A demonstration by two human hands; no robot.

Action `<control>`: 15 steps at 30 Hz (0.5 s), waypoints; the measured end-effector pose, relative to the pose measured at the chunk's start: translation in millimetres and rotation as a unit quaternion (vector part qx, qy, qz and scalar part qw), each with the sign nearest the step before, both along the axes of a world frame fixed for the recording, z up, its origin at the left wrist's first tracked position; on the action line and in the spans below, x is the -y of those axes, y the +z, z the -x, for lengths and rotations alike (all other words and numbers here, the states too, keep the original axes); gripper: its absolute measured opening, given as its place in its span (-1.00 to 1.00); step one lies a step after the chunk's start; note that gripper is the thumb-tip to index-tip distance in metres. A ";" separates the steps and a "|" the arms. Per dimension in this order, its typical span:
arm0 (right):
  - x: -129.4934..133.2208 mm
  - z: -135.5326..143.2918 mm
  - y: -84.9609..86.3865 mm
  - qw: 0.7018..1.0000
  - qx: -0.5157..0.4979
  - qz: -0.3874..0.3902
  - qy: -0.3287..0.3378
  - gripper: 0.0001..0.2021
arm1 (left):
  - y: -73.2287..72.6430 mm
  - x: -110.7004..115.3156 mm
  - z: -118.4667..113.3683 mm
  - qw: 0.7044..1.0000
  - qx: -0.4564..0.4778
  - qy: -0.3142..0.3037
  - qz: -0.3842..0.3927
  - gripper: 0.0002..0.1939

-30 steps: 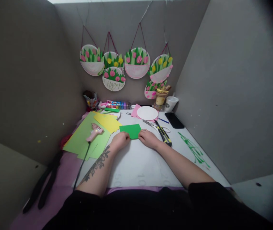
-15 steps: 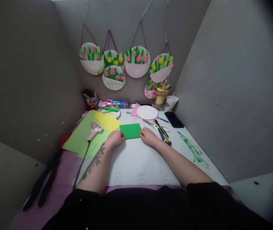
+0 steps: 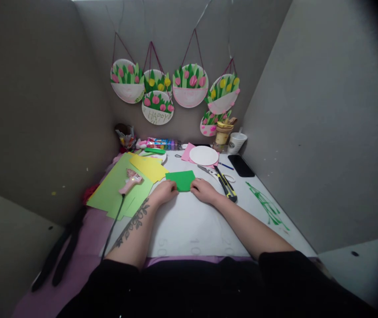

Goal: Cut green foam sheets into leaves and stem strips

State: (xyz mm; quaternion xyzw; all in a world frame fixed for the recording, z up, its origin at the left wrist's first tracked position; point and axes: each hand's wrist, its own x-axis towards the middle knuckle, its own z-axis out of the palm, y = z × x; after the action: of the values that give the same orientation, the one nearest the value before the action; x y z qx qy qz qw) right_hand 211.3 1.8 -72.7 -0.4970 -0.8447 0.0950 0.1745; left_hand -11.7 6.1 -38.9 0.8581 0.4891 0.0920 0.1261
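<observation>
A green rectangle of paper [image 3: 183,179], which looks folded, lies on the white tabletop between my hands. My left hand [image 3: 167,191] is closed on its lower left corner, fingers curled. On the lower right corner, my right hand [image 3: 202,190] is closed too, with its fingertips at the near edge. To the right of that hand are a yellow-and-black utility knife [image 3: 226,185] and a pair of scissors [image 3: 213,172] with pale handles. A pink glue gun [image 3: 131,181] rests on light green paper [image 3: 109,190] to the left.
Yellow paper [image 3: 147,167] overlaps the light green sheets. Farther back are a white paper plate [image 3: 204,156] on pink paper, a phone [image 3: 241,165] and a white cup [image 3: 237,142]. Green paper scraps [image 3: 265,201] lie at right. Paper-plate flower baskets [image 3: 190,95] hang on the back wall.
Both hands have moved slightly inward along the near edge of the green paper, covering more of its lower corners. The paper stays in about the same place.
</observation>
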 end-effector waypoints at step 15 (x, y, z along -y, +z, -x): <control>-6.5 17.7 2.3 0.989 0.121 0.024 -0.076 -0.74 | -6.8 -4.2 -16.1 0.996 -0.055 0.064 0.009 -0.71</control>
State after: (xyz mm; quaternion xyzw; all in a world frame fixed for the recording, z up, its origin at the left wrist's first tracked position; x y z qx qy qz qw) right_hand 193.6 8.3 -70.4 -0.5719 -0.8167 0.0403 0.0658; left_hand 4.4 10.3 -45.7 0.8274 0.5504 0.0479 0.1004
